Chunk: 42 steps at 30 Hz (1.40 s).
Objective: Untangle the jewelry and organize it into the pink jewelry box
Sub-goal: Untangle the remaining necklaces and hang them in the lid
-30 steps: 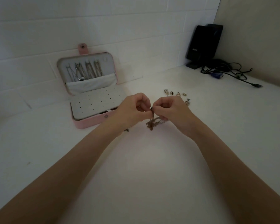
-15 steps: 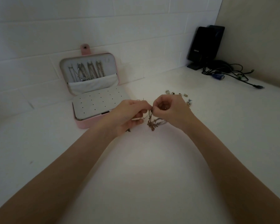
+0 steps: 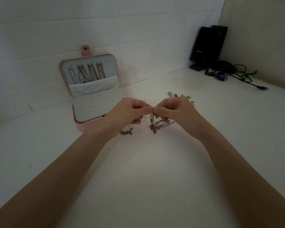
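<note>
Pinching at frame centre, our left hand (image 3: 127, 112) and right hand (image 3: 174, 112) both grip the tangled clump of thin metal chains (image 3: 155, 124), its lower end touching the white tabletop (image 3: 146, 178). The open pink jewelry box (image 3: 92, 96) with hung chains sits left of centre, against the wall.

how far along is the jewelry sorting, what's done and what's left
Done: several chains hang in the lid of the open pink jewelry box. In hand: the left hand and right hand pinch a tangled clump of chains between them, its lower end at the table. Left: a small chain piece by the left wrist, a row of small pieces behind the right hand, and the box's dotted panel looks unfilled.
</note>
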### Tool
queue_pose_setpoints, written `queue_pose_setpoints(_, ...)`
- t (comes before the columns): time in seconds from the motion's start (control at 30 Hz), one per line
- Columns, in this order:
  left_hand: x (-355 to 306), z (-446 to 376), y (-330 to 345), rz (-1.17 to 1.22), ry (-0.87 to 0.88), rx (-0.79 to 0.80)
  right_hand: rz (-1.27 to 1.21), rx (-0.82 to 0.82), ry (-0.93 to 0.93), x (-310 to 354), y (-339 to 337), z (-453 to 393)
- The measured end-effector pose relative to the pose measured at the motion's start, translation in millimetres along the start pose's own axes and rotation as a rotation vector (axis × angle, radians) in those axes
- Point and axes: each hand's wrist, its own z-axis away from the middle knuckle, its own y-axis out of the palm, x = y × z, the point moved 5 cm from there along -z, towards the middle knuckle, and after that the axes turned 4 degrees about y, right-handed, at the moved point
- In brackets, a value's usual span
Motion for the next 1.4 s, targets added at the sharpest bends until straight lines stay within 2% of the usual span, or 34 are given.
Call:
queue_pose_setpoints(0.17, 0, 2, -1, 0.064, -0.023, 0.046, -0.134, 0.063, 0.034, 0, 2, 0)
queue_pose_setpoints(0.4, -4, 4, -1, 0.164, -0.035, 0.041, -0.198, 0.038, 0.019, 0, 0, -1)
queue_pose_setpoints(0.6, -7, 3, -1, 0.07, 0.012, -0.02, -0.134, -0.002, 0.019, 0, -1, -1)
queue_pose_setpoints(0.77, -7, 2, 7, -0.005, 0.004, 0.043, -0.27, 0.085, 0.116, -3, 3, 0)
queue_pose_setpoints(0.9, -11, 2, 17, -0.19, 0.062, 0.12, -0.248, 0.062, 0.141, -5, 8, -1)
queue_pose_setpoints(1.0, -14, 3, 15, -0.233, 0.101, 0.121, -0.245, 0.035, 0.151, -5, 9, -2)
queue_pose_setpoints(1.13, -13, 6, 8, -0.144, 0.08, 0.126, -0.342, 0.026, 0.129, -3, 4, -1)
queue_pose_setpoints(1.3, -9, 6, 0, 0.056, 0.019, 0.04, -0.407, 0.031, 0.128, -5, 2, -1)
queue_pose_setpoints(1.4, -5, 7, 4, 0.215, -0.068, 0.095, -0.444, 0.03, 0.109, -3, 1, 0)
